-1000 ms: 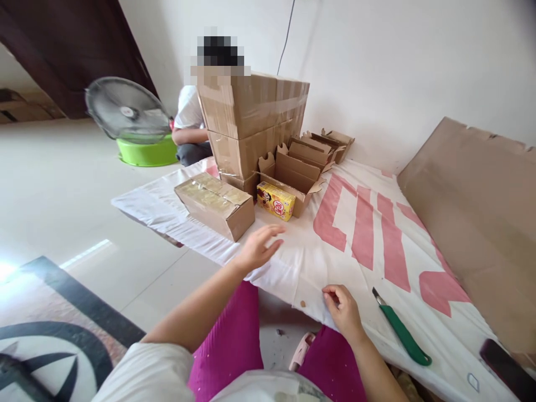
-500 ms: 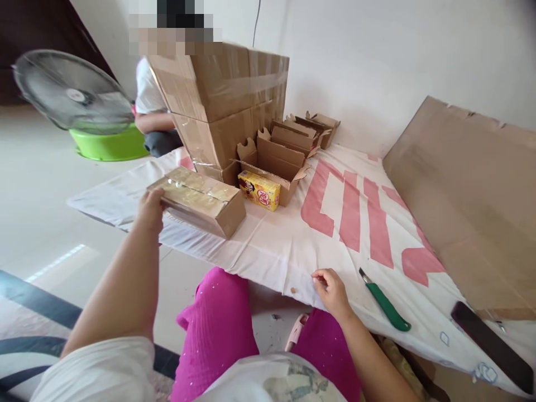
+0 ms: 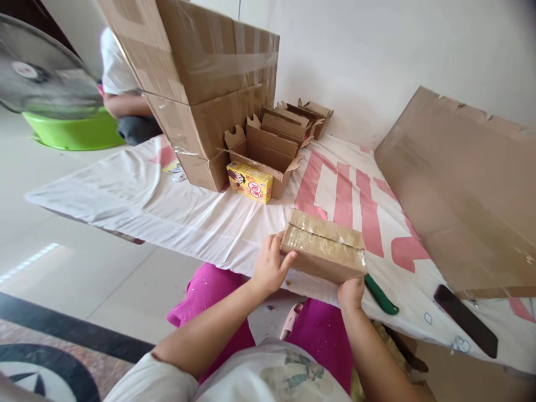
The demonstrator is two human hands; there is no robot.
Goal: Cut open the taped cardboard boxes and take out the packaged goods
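Head view: the left hand (image 3: 270, 265) held the taped carton (image 3: 324, 245) at its left end, thumb spread from the fingers. The right hand (image 3: 352, 291) contacted its near right corner, fingers hidden. The carton was at the cloth-covered bench's (image 3: 201, 223) near edge.

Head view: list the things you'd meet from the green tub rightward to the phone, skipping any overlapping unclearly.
Lime-green tub → yellow printed carton → taped cardboard box → green tool handle → dark phone.

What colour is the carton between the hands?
The carton is brown, with glossy tape along its top; best seen in the head view.
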